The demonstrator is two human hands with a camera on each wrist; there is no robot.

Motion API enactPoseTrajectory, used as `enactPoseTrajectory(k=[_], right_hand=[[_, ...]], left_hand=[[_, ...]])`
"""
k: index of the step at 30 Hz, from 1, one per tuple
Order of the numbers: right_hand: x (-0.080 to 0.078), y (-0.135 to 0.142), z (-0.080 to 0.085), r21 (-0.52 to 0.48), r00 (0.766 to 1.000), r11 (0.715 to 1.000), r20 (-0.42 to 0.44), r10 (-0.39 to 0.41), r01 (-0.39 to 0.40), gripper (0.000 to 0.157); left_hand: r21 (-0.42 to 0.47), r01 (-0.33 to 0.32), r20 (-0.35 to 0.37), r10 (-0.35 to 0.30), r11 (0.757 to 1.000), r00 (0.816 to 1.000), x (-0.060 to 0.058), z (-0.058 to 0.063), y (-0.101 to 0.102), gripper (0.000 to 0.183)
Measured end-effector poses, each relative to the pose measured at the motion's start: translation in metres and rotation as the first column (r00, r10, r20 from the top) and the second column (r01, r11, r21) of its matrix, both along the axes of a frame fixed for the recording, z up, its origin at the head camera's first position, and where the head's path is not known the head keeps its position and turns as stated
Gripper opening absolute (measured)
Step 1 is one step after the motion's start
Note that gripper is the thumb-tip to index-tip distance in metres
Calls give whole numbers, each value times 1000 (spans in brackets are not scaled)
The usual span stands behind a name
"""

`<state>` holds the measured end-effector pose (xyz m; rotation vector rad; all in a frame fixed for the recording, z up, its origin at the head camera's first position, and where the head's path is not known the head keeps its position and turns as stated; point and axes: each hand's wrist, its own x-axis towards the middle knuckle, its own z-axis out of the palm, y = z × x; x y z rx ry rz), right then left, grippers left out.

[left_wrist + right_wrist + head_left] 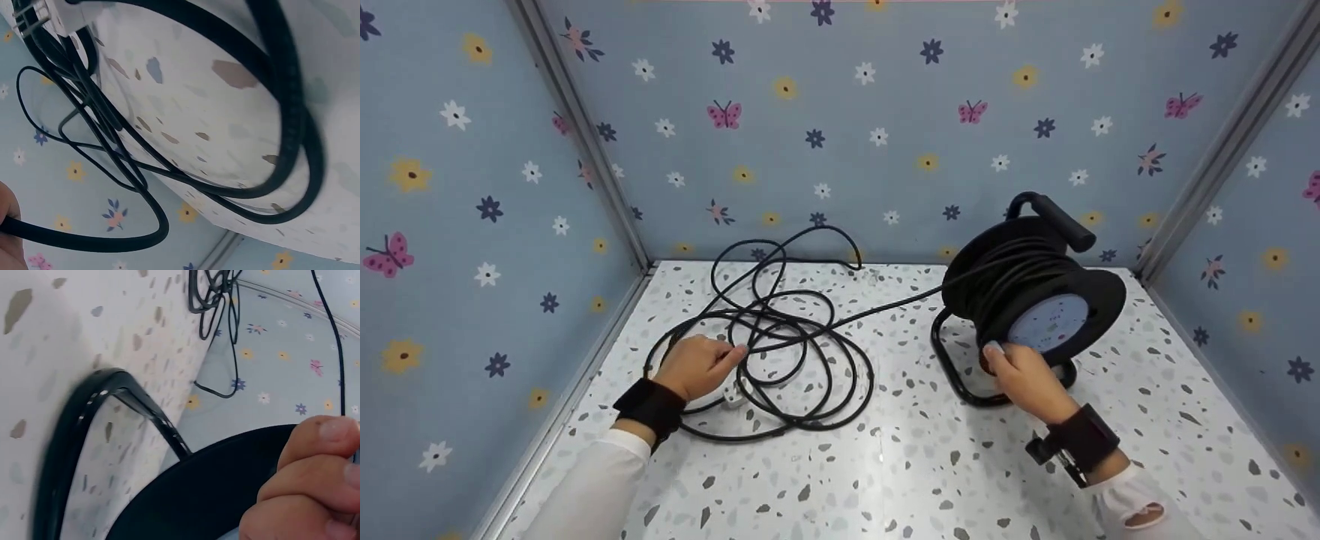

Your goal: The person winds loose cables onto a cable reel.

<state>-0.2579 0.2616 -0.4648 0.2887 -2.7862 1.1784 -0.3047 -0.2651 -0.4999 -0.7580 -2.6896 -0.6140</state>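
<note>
A black cable reel (997,300) stands tilted on its tubular frame at the right, with cable wound on its drum and a pale socket face in front. My right hand (1027,381) grips the reel at the lower front edge of its flange; the exact part held is hidden by the curled fingers (306,481). From the drum, the black cable (885,306) stretches left to my left hand (697,367), which holds it between thumb and fingers above a loose heap of coils (810,424). Among the coils lies a white plug (70,16) with metal pins.
The speckled white tabletop (840,487) is enclosed by flowered blue panels (840,150) at the back and both sides. A black carrying handle (1063,223) rises from the reel's frame near the back panel. Some loose cable loops lean against that panel.
</note>
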Motion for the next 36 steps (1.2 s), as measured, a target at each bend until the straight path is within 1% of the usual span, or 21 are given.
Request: enactPoseTrajectory(k=[5, 10, 15, 18, 20, 25, 28, 31, 33, 36], right_hand=[[1, 1, 14, -44, 998, 998, -35, -43, 41, 49], [0, 5, 31, -115, 997, 991, -38, -67, 62, 46], [-2, 14, 47, -145, 993, 987, -82, -89, 76, 46], [-4, 21, 54, -173, 989, 980, -94, -111, 94, 44], [-4, 25, 57, -200, 987, 974, -97, -125, 104, 45], [-9, 39, 63, -205, 978, 969, -129, -166, 137, 46], [-11, 48, 66, -210, 974, 965, -130, -186, 157, 46], [-13, 56, 69, -193, 968, 964, -134, -212, 184, 48], [-14, 63, 71, -180, 965, 963, -135, -225, 200, 50], [-15, 73, 72, -166, 961, 961, -131, -244, 221, 51]], left_hand=[[-32, 61, -1, -61, 998, 998, -2, 3, 19, 57], [-42, 94, -21, -95, 995, 995, -5, 5, 40, 56], [-43, 128, -15, -129, 991, 992, -8, 6, 63, 57], [-46, 155, -25, -156, 987, 987, -9, 7, 75, 58], [-48, 172, -32, -173, 984, 984, -9, 7, 84, 57], [-50, 201, -42, -204, 978, 978, -11, 9, 101, 58], [-48, 220, -66, -223, 974, 973, -12, 9, 111, 56], [-36, 252, -79, -254, 967, 964, -13, 7, 121, 54], [-32, 271, -73, -273, 962, 959, -12, 6, 128, 53], [-42, 275, -61, -277, 961, 959, -11, 4, 139, 49]])
